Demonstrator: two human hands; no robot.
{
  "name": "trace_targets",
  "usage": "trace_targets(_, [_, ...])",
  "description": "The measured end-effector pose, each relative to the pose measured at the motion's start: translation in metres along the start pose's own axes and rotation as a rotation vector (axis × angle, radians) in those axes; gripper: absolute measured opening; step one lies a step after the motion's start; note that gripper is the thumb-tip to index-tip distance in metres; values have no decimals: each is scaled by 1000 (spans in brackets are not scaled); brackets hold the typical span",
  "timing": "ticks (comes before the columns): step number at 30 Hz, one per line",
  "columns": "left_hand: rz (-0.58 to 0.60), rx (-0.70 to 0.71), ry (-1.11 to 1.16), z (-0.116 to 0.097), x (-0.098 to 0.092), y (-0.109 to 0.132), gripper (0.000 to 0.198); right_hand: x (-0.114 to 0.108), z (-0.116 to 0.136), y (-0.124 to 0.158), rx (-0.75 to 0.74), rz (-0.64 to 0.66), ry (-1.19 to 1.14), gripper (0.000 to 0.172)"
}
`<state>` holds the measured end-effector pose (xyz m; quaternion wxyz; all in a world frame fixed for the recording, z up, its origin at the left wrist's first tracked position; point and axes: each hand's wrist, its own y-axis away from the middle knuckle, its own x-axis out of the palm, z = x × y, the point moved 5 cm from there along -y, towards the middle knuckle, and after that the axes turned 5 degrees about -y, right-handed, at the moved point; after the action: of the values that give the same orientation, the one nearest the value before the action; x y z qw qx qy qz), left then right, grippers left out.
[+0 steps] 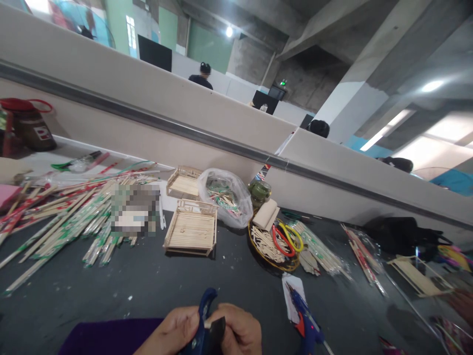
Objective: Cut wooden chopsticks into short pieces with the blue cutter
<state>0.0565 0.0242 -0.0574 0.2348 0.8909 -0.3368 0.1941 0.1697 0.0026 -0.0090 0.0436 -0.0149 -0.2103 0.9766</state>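
At the bottom middle, my left hand (175,329) is closed around a dark blue curved tool handle (202,318). My right hand (240,329) is closed beside it, fingers pressed near the tool's black part (216,333). A small pale bit shows between the hands; I cannot make out what it is. Purple cloth (107,335) lies by my left forearm. Right of my hands, a blue glue gun (308,323) rests with its nozzle over white paper (293,291). Straight ahead stands a small stick-built frame (192,229), with a similar frame (184,182) behind it.
Wrapped chopsticks (70,222) pile up at left. A plastic bag of scraps (227,197) sits beside a basket (256,249) with cut sticks and red-and-yellow-handled scissors (290,239). Another person's hand (461,301) is at far right, near a stick frame (417,276). A partition (185,123) runs behind.
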Motion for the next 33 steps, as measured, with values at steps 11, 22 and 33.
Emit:
trace_targets(11, [35,37,84,-10,13,6,55,-1,6,-7,-123,73,-140,45])
trace_targets(22, [-51,-3,18,-15,12,11,53,-5,1,0,7,-8,17,45])
trace_targets(33, [-99,35,37,-6,8,5,54,3,13,4,-135,-180,293,46])
